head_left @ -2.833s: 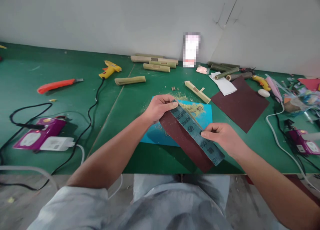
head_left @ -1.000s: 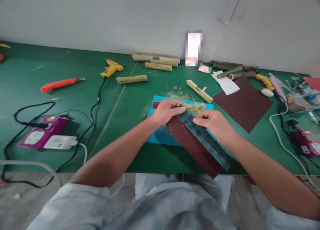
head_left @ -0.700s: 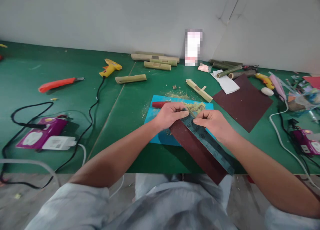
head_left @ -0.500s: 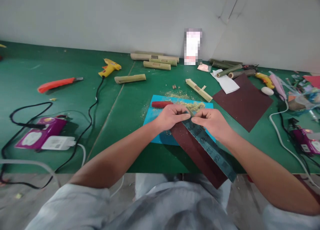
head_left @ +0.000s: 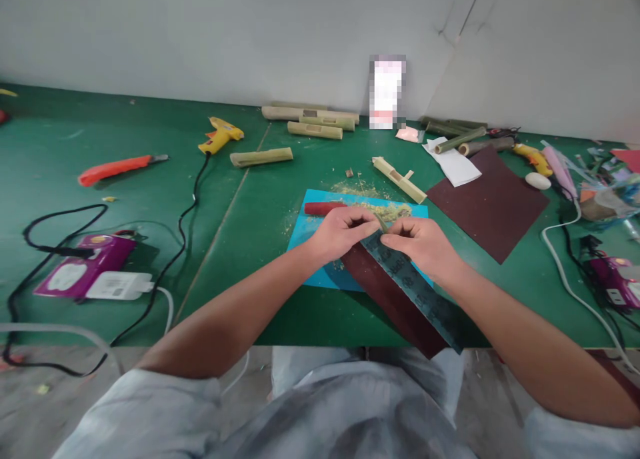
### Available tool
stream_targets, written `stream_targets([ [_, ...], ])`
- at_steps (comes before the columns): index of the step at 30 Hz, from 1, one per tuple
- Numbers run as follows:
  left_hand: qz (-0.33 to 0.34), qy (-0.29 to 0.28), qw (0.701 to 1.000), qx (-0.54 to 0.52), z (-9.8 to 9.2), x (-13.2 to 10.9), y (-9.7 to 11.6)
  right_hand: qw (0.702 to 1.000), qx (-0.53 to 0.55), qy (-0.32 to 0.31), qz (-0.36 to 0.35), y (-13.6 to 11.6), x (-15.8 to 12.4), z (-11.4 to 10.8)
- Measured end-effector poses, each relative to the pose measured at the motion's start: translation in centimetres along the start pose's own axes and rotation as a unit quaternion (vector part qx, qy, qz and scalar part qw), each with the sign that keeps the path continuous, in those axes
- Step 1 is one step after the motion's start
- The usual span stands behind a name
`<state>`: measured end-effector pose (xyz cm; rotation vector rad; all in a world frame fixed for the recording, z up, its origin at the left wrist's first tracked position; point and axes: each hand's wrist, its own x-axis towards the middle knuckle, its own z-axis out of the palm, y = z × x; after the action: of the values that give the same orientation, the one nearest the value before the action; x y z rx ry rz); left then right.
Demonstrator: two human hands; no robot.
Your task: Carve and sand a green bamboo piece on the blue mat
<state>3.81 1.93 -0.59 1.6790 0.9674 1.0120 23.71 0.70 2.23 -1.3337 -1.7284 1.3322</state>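
1. Nearest us, the lower end of the folded sandpaper (head_left: 415, 286) slanted down past the near edge of the bench (head_left: 270, 206), its maroon grit face and teal printed backing both showing.
2. We judged it light, thin and springy, rough rather than slippery on the grit side, and apt to crease or tear if twisted; its upper end seemed the surest place to pinch.
3. Our left hand (head_left: 343, 234) gripped that upper end, thumb on top, the other fingers curled closed.
4. Our right hand (head_left: 423, 240) sat just beside it, thumb and forefinger closed on the paper's right edge.
5. Behind and beneath our hands, a blue sheet (head_left: 303, 231) carried pale shavings (head_left: 395, 211) and a red handle (head_left: 323, 208), partly hidden by our left hand.
6. Farther off lay a notched bamboo piece (head_left: 406, 185) and, to its right, a flat maroon sheet (head_left: 490, 209).
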Motion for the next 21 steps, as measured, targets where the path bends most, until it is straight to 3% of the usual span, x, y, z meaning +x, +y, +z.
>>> stream_targets([
  [8,0.016,0.033,0.998,0.050,0.30,-0.35,-0.04,1.000,0.009,0.007,0.022,0.13,-0.02,0.33],
  [17,0.010,0.000,0.999,0.038,0.64,-0.35,0.07,0.995,0.088,0.008,0.050,-0.16,0.23,0.57],
  [21,0.008,-0.003,0.999,0.036,0.49,-0.34,0.09,0.996,0.070,-0.001,0.051,-0.24,0.27,0.49],
])
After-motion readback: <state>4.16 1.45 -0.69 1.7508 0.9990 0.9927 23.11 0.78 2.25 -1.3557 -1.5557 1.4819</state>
